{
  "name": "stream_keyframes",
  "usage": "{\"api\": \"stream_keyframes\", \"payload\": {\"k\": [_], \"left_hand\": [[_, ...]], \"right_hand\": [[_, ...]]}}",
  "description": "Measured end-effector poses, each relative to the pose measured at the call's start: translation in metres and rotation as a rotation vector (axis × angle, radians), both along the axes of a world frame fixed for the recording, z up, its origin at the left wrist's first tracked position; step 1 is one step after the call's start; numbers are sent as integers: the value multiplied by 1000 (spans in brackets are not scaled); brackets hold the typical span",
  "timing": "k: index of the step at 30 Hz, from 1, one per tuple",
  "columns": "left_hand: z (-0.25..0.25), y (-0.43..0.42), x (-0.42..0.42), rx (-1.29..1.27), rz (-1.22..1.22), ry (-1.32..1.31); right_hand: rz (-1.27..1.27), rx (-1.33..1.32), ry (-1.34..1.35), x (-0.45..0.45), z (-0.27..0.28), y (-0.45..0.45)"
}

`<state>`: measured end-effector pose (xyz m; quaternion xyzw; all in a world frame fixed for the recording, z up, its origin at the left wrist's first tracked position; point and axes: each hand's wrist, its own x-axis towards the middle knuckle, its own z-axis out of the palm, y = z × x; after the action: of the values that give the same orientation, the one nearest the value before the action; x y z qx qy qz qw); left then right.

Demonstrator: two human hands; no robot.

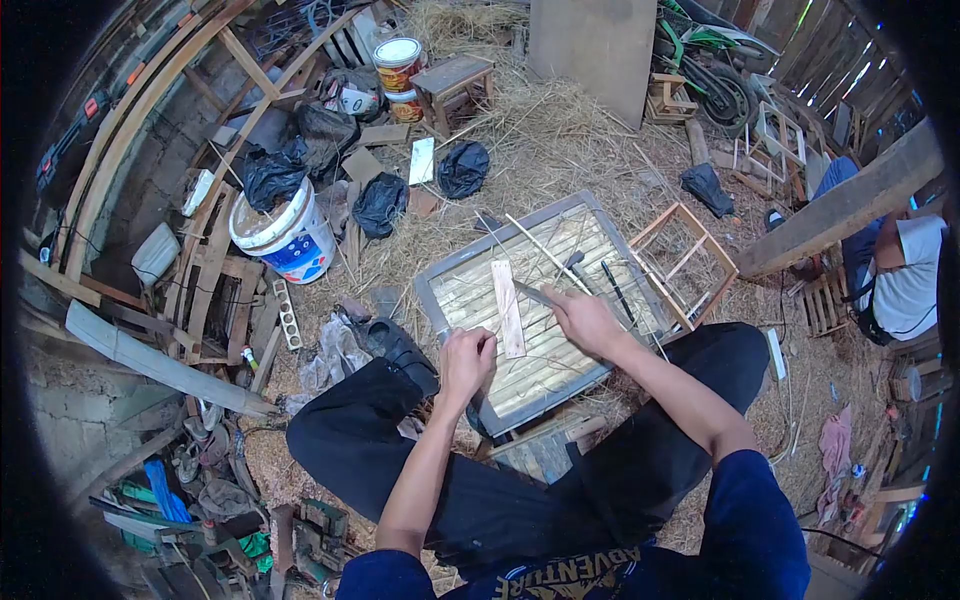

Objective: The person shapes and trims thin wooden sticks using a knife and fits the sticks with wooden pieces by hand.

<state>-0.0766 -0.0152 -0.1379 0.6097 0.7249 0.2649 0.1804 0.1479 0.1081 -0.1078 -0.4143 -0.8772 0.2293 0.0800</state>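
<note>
My right hand (588,322) is closed around the handle of what looks like a knife (534,293), its flat grey blade pointing left toward a short, pale wooden slat (508,310). The slat lies lengthwise on a grey-framed panel of bamboo strips (540,393) in front of my knees. Just left of the slat's lower end, my left hand (466,362) has its fingers curled together; anything inside them is too small to make out. A hammer (572,262), a dark thin rod (619,291) and a thin bamboo stick (537,243) rest on the panel's far side.
A small wooden frame (684,265) leans at the panel's right edge. A white bucket (285,235) stands to the left, near black plastic bags (463,168). Another person (890,260) sits at right behind a slanted post (845,210). Straw (560,125) covers the floor.
</note>
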Motion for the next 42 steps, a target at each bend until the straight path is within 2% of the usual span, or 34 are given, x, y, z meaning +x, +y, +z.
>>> {"api": "stream_keyframes", "payload": {"k": [4, 7, 11, 12, 15, 16, 19, 20, 24, 28, 32, 35, 36, 38, 39, 40, 42], "left_hand": [[1, 2, 0, 12, 12, -44], [1, 2, -5, 8, -4, -60], [1, 2, -6, -44, 9, -130], [3, 4, -6, -67, 9, -140], [4, 3, -6, -46, 9, -149], [3, 3, -7, -36, 3, -146], [-1, 2, -8, -27, -20, -144], [-1, 1, -9, -34, -25, -146], [-4, 0, -12, -72, -45, -154], [7, 0, -8, -112, 6, -147], [6, -1, -5, -90, 13, -223], [1, 1, -9, -58, -44, -174], [1, 1, -11, -64, -56, -160], [-1, -4, -14, -57, -77, -140], [-3, -5, -16, -36, -91, -137], [-5, -5, -16, -15, -102, -138], [-7, -5, -15, 8, -95, -195]], "right_hand": [[202, -95, -47, 0, 1, -24], [226, -114, -21, -1, -9, -24], [70, -47, 67, 9, -16, 1], [106, -67, 129, 8, -12, -2], [235, -179, 89, -1, 7, -28], [270, -82, 156, -2, -10, -28], [188, -43, 60, 2, -2, -9], [110, -62, 69, 6, -20, 2], [150, -56, 12, 4, 4, -14], [162, -119, 99, -2, -6, -22], [27, -40, 12, 4, -1, 1], [163, -132, -81, -8, 44, -19], [224, -129, -13, -6, 11, -25], [242, -97, 25, -4, -12, -26], [247, -79, 44, -3, -16, -26], [186, -150, -38, -8, 10, -20], [66, -95, -21, 1, 3, -6]]}}
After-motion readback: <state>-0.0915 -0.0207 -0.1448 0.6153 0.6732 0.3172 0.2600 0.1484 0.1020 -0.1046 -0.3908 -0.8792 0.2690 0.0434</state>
